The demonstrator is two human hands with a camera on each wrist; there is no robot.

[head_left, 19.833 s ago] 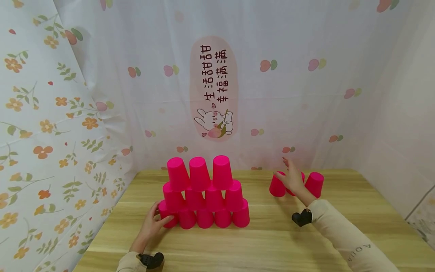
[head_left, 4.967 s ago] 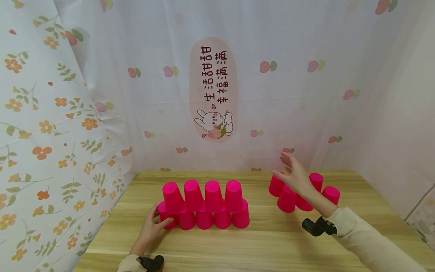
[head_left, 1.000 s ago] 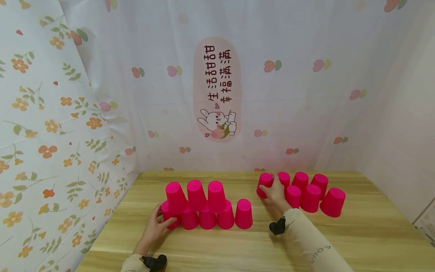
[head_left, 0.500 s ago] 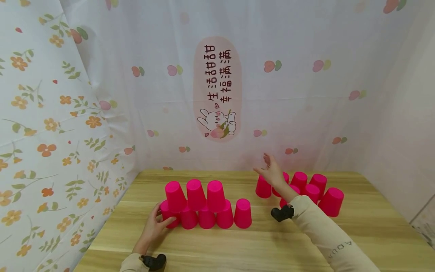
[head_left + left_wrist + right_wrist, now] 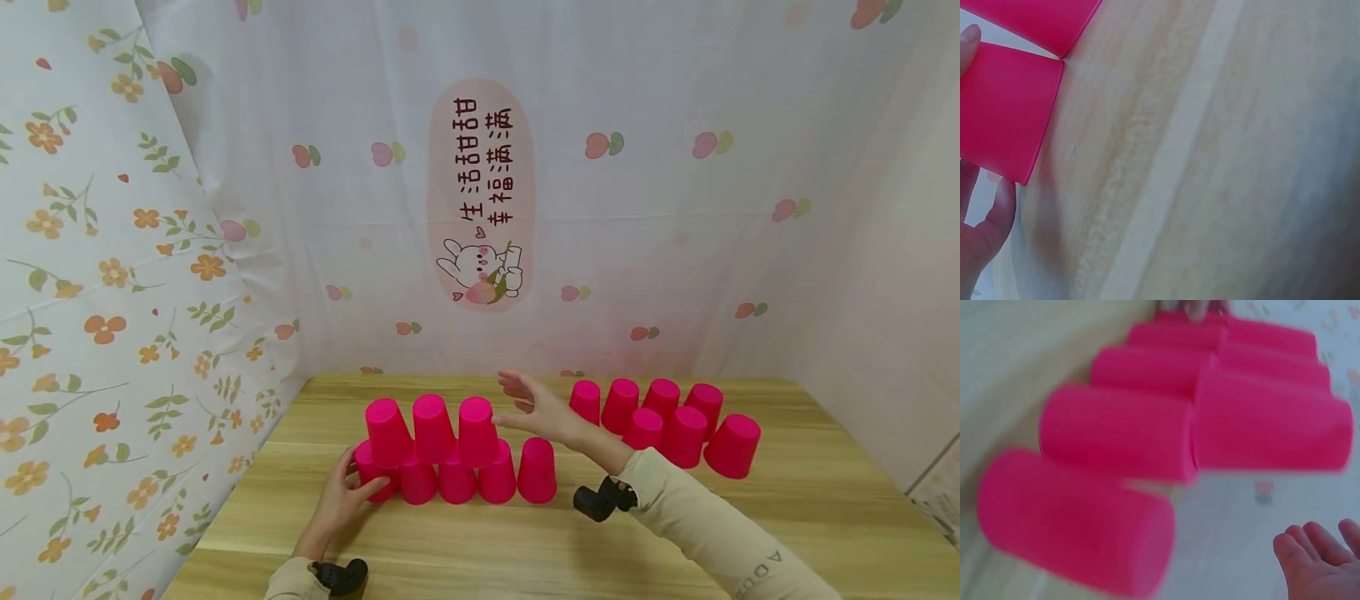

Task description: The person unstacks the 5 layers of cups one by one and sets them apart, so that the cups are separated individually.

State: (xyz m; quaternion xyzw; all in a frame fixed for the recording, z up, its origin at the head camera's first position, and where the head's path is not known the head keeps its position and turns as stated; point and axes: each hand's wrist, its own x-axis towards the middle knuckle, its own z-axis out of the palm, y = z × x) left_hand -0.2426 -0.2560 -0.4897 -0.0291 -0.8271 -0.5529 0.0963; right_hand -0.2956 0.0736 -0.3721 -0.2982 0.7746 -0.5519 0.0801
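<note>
Pink cups stand upside down in two tiers at the left of the table. My left hand (image 5: 336, 500) holds the leftmost bottom cup (image 5: 365, 454), thumb across its front and fingers round its far side; the left wrist view shows this cup (image 5: 1007, 112) between thumb and fingers. Three cups form the upper tier, the rightmost upper cup (image 5: 477, 433) being nearest my right hand (image 5: 543, 410). That hand reaches in from the right, fingers spread and slightly bent, holding nothing. At the row's right end, a bottom cup (image 5: 537, 471) has nothing on top.
Several more pink cups stand upside down in a loose group at the right, among them a front cup (image 5: 733, 446). The wooden table (image 5: 480, 550) ends at a white printed curtain (image 5: 637, 250) behind; a floral cloth (image 5: 112, 250) hangs at the left.
Over about twenty seconds the stack has lost its three-cup top tier and one second-tier cup, while the right group has grown. Just now my right hand moved left from that group; my left stayed.
</note>
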